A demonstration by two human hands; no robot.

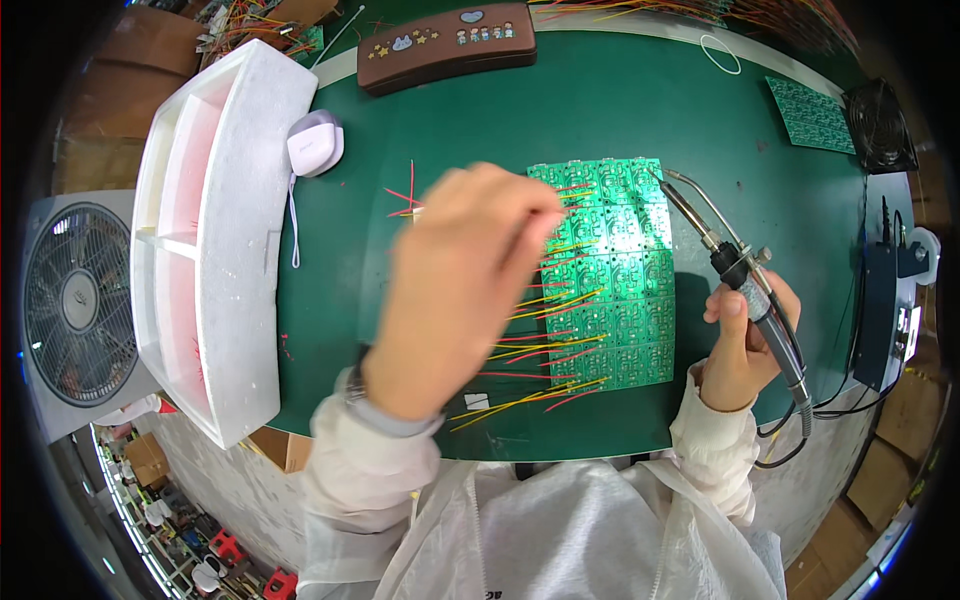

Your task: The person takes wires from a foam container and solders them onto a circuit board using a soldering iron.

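Head view: soldering wires onto a green circuit board panel at a green table.

The left hand (455, 290) is hovering over the left edge of the green circuit board panel (612, 270), fingers pinched narrowly together near a thin wire that is blurred and hard to make out; whether anything is actually gripped there, I cannot tell. The hand is hiding part of the panel and the near ends of the red and yellow wires (540, 350) sticking out leftward from it. The right hand (745, 345) is closing around the handle of a soldering iron (735, 265), its tip resting at the panel's upper right corner. The panel is lying flat in the middle of the table (450, 130). A white foam tray (215, 240) is sitting at the left, a brown case (448, 45) at the far edge, and a fan (75, 300) is partly cut off.
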